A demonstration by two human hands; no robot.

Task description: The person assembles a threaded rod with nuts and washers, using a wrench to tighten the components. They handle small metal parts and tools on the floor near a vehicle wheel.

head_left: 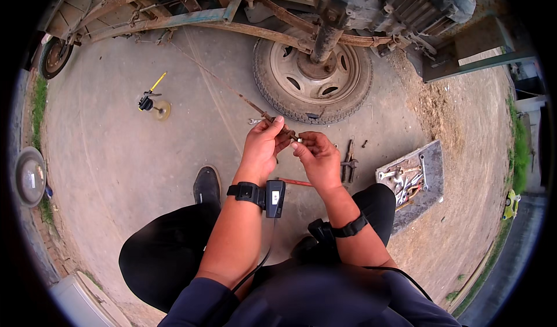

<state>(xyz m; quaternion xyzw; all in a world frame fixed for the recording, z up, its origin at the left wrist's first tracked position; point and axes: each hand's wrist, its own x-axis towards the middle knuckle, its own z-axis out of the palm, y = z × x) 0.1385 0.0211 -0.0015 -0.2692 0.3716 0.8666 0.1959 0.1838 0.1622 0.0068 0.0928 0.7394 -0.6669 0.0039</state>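
Rod (253,105): 1, gripped by left hand (262,146); right hand (319,157) pinches 1 fitting (300,140) at its end; 1 tray (413,212), 1 oilcan (163,111)

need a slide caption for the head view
Left grip on a rusty rod, right grip at its end, near a wheel and a tool tray.

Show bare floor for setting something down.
Grey concrete is bare between the yellow-spouted oiler and black left shoe, and leftward toward the round grey basin. Crowded: beyond the right hand, with dark metal tool and grey rectangular tool tray.
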